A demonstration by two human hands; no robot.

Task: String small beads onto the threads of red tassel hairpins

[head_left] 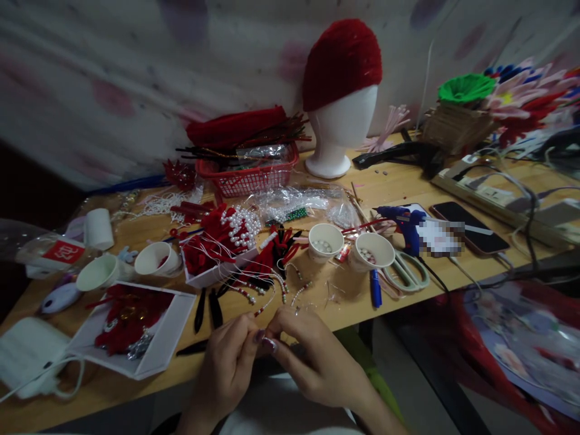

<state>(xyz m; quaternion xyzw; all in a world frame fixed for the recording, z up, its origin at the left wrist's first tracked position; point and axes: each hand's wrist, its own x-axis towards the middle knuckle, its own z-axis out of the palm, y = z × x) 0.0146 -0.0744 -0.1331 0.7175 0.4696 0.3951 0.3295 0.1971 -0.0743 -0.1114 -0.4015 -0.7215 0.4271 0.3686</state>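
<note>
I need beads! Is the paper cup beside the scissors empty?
Not empty. The upright paper cup beside the scissors shows small pale beads at its bottom.

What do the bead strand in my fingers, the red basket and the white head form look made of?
Bead strand: glossy pearl-like and red beads, thread or wire unclear. Red basket: likely plastic, open lattice walls. Head form: matte white, probably foam.

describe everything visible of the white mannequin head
The white mannequin head looks like smooth foam: a rounded head, narrow neck, flared round base. It stands upright at the back of the wooden table, near the wall, right of the red basket. A fuzzy red hat covers its top half.
</note>
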